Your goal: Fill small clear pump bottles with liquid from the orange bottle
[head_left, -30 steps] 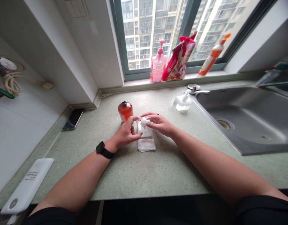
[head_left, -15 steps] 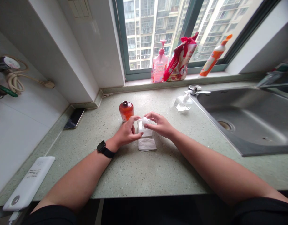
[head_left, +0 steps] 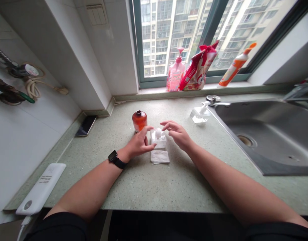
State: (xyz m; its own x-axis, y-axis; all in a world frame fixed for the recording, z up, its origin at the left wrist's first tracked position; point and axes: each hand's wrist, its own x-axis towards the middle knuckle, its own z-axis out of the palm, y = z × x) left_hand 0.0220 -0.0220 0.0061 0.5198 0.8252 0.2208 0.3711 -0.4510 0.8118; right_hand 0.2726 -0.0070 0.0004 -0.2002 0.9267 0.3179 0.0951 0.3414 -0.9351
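Note:
A clear, square container (head_left: 159,143) stands on the counter between my hands, with a rounded white piece (head_left: 158,133) at its top whose kind I cannot make out. My left hand (head_left: 141,144) is open at the container's left side, thumb and fingers spread apart; whether it touches is unclear. To the right, my right hand (head_left: 177,134) is off the container, its fingers loosely bent and apart, holding nothing. A folded white tissue (head_left: 160,156) lies just in front of the container. Behind my left fingers stands an uncapped amber bottle (head_left: 139,121).
A clear pump bottle (head_left: 200,113) stands by the faucet (head_left: 220,104) and the steel sink (head_left: 266,134). A phone (head_left: 86,126) and a white power bank (head_left: 40,189) lie at the left. Pink pump bottle (head_left: 175,73), red bag (head_left: 199,70) and orange-white bottle (head_left: 235,68) line the windowsill.
My right hand has drawn back to the right from the white piece, leaving it in plain sight. My left hand keeps its place beside the container. The whole view has shifted slightly.

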